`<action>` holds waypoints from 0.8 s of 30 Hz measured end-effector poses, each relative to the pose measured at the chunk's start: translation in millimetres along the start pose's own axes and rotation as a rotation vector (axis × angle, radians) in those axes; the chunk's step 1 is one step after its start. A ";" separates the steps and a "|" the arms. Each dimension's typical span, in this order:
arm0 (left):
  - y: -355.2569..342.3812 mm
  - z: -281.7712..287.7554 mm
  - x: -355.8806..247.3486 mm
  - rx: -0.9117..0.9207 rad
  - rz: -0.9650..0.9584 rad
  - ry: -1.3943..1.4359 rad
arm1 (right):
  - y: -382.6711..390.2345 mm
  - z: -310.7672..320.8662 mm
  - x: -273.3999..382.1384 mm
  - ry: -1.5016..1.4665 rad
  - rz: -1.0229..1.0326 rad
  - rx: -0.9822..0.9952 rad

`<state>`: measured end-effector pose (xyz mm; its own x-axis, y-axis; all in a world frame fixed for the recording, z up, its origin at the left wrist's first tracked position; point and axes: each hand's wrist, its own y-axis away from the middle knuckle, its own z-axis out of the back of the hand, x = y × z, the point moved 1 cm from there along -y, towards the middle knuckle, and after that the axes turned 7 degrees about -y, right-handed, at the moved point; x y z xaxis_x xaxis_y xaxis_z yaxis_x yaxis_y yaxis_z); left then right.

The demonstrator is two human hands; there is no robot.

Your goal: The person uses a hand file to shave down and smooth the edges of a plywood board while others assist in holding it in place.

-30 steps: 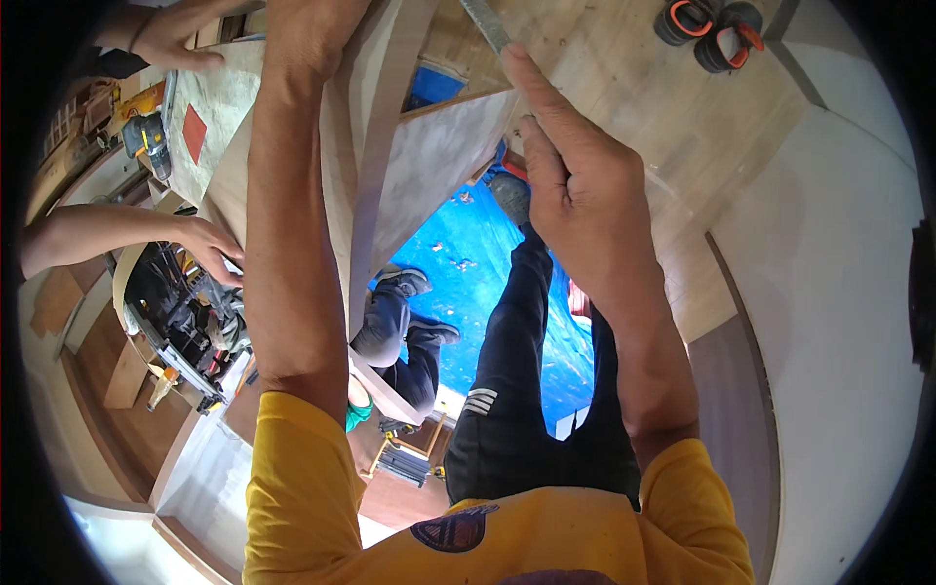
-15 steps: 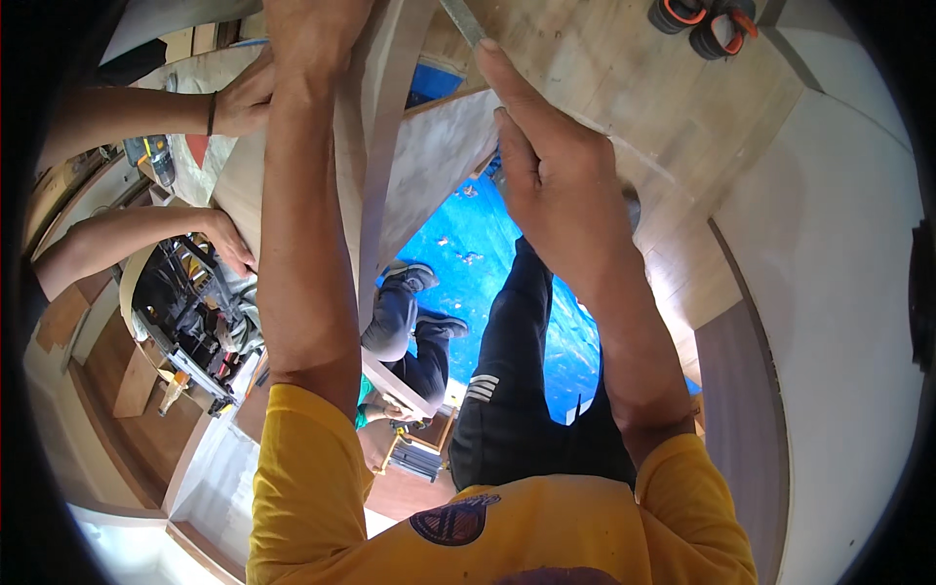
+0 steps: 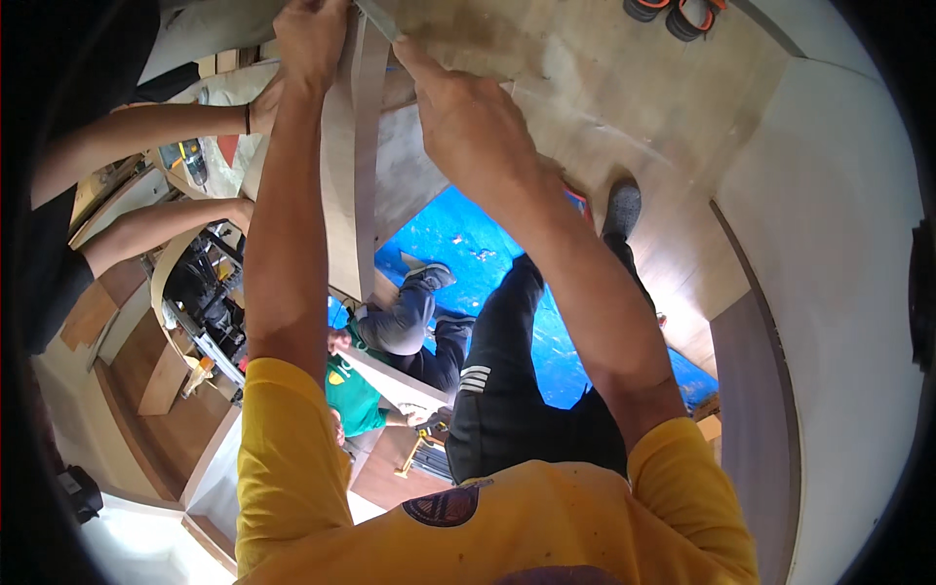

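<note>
A narrow wooden strip (image 3: 363, 146) is standing on edge at the top middle of the view, running down from the upper rim against a pale plywood panel (image 3: 604, 88). The left hand (image 3: 314, 34) is closing around the strip's upper end, fingers wrapped over it, the forearm stretching straight up from the yellow sleeve. The right hand (image 3: 468, 117) is reaching up beside it, the index finger extending and pressing a thin grey metal blade (image 3: 378, 18), seemingly a ruler, against the panel just right of the strip; the other fingers are curling loosely, and how firmly they are gripping the blade cannot be told.

Compared with half a second ago, both forearms are reaching a little further up, and the right hand is sitting closer to the strip.

To the left, another person's two bare arms (image 3: 156, 127) are coming in, one hand touching the panel's edge beside the left forearm. Below, a person in a green shirt (image 3: 353, 395) is crouching on a blue tarp (image 3: 468, 239). A toolbox (image 3: 210, 302) is lying at lower left, and orange-black wheels (image 3: 682, 12) are resting at the top right.
</note>
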<state>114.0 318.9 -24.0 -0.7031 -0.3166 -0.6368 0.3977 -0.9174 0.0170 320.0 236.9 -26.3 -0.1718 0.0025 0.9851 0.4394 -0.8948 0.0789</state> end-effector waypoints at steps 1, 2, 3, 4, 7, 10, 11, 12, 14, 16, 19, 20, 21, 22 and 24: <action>2.6 2.1 1.7 0.025 -0.033 -0.053 | 3.5 -0.6 0.2 0.006 -0.029 -0.009; -0.8 11.7 22.1 0.009 -0.026 -0.208 | 9.1 -2.4 2.0 0.011 -0.058 -0.019; -0.9 11.0 19.5 0.057 0.008 -0.253 | 13.0 -5.4 -0.5 0.024 -0.096 -0.027; -0.9 13.3 17.4 0.104 0.042 -0.298 | 14.9 -6.3 -1.7 -0.001 -0.078 -0.052; 6.0 8.3 10.6 0.081 -0.026 -0.148 | 23.6 -15.1 -10.0 -0.066 -0.045 -0.097; 13.3 -7.1 8.0 -0.008 -0.091 0.094 | 24.1 -22.3 -13.7 -0.105 -0.038 -0.119; 14.3 -6.9 7.0 -0.039 -0.100 0.162 | 24.1 -24.8 -11.9 -0.118 -0.045 -0.130; 11.4 -8.6 8.9 -0.056 -0.145 0.177 | 25.5 -27.7 -10.6 -0.129 -0.057 -0.143; 21.6 -7.5 -7.6 -0.043 -0.073 0.129 | 23.6 -30.1 -9.4 -0.109 -0.095 -0.127; 23.2 -1.6 -13.5 -0.080 -0.035 0.117 | 17.5 -33.3 -5.1 -0.097 -0.048 -0.144; 11.8 1.9 14.6 -0.184 -0.071 0.150 | -3.4 -51.2 -3.5 -0.069 0.040 -0.162; 5.0 3.8 27.2 -0.215 -0.127 0.154 | -4.2 -57.1 -2.8 -0.055 0.016 -0.133; 4.1 4.4 27.0 -0.259 -0.181 0.167 | -3.6 -56.4 -3.5 -0.030 0.002 -0.098; 6.4 4.4 28.0 -0.261 -0.192 0.140 | -0.7 -52.8 -3.9 -0.040 0.023 -0.116; 6.6 6.7 22.8 -0.270 -0.225 0.087 | 1.9 -44.9 -5.0 -0.061 0.076 -0.159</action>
<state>96.6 304.0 -33.2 -0.7425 -0.0820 -0.6648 0.3884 -0.8613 -0.3277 282.2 215.1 -37.9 -0.0879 -0.0450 0.9951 0.3033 -0.9527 -0.0163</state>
